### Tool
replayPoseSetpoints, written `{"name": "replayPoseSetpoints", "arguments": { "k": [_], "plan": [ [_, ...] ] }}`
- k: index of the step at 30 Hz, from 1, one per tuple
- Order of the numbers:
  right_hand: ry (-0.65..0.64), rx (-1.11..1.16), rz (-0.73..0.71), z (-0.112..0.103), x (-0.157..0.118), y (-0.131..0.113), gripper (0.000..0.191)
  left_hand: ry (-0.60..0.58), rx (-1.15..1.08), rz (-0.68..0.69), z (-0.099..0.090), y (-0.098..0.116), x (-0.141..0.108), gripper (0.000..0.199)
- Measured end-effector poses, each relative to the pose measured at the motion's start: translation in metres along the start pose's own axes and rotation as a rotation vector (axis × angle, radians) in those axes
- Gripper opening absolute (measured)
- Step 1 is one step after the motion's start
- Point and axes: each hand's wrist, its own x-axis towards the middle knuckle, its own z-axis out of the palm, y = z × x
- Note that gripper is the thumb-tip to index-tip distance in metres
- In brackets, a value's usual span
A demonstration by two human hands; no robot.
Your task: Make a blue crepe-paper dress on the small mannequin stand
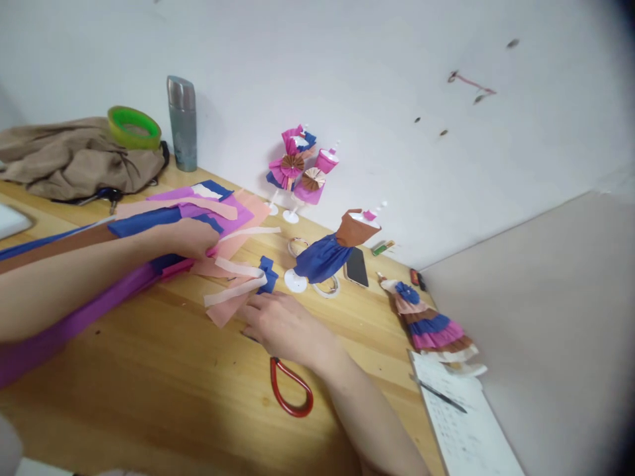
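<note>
My left hand (pixel 196 238) lies on a pile of coloured paper (pixel 238 215) at the left of the table; its fingertips are hidden. My right hand (pixel 272 320) is low over the table beside peach paper scraps (pixel 223 311), its fingers partly hidden. What it holds, if anything, I cannot make out. A white strip (pixel 238 289) lies across the scraps, and a small blue paper piece (pixel 268 274) is just beyond the right fingers. Red-handled scissors (pixel 292 406) show below my right hand, blades hidden. Farther back leans a small dress form with a brown top and blue skirt (pixel 322 258).
Two decorated dress forms (pixel 292 165) stand by the wall, left of a phone (pixel 356 268). A steel flask (pixel 182 125), green tape roll (pixel 133 127) and brown cloth (pixel 74 155) are back left. At right are a layered paper dress (pixel 434 324) and a notebook with a pen (pixel 461 423).
</note>
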Motion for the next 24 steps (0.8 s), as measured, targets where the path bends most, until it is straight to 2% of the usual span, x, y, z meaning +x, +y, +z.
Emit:
{"name": "replayPoseSetpoints", "arguments": {
  "k": [2, 4, 7, 10, 13, 15, 18, 19, 21, 24],
  "plan": [
    [-0.003, 0.018, 0.025, -0.008, -0.003, 0.002, 0.015, -0.015, -0.06, 0.092, -0.016, -0.009, -0.006, 0.024],
    [0.033, 0.074, 0.131, -0.014, -0.007, 0.006, 0.017, 0.05, -0.3, 0.219, -0.034, -0.014, -0.015, 0.026],
    [0.197, 0.24, 0.308, -0.016, -0.012, 0.015, 0.024, 0.083, -0.642, 0.315, -0.054, -0.013, -0.028, 0.029],
    [0.426, 0.52, 0.316, -0.009, -0.012, 0.023, 0.048, 0.107, -0.903, 0.426, -0.061, -0.002, -0.031, 0.019],
    [0.555, 0.788, 0.263, -0.002, -0.006, 0.027, 0.062, 0.074, -1.028, 0.514, -0.058, 0.012, -0.023, 0.018],
    [0.587, 0.887, 0.25, 0.002, -0.001, 0.027, 0.057, 0.092, -1.076, 0.531, -0.056, 0.018, -0.015, 0.021],
    [0.563, 0.907, 0.31, 0.014, 0.009, 0.029, 0.017, 0.173, -1.173, 0.499, -0.053, 0.02, -0.005, 0.023],
    [0.565, 0.906, 0.351, 0.019, 0.012, 0.031, 0.012, 0.204, -1.217, 0.474, -0.052, 0.018, -0.002, 0.023],
    [0.629, 0.862, 0.435, 0.031, 0.019, 0.035, 0.02, 0.254, -1.326, 0.404, -0.053, 0.013, 0.0, 0.022],
    [0.713, 0.91, 0.528, 0.045, 0.028, 0.041, 0.023, 0.361, -1.507, 0.333, -0.058, 0.006, -0.001, 0.016]
  ]
}}
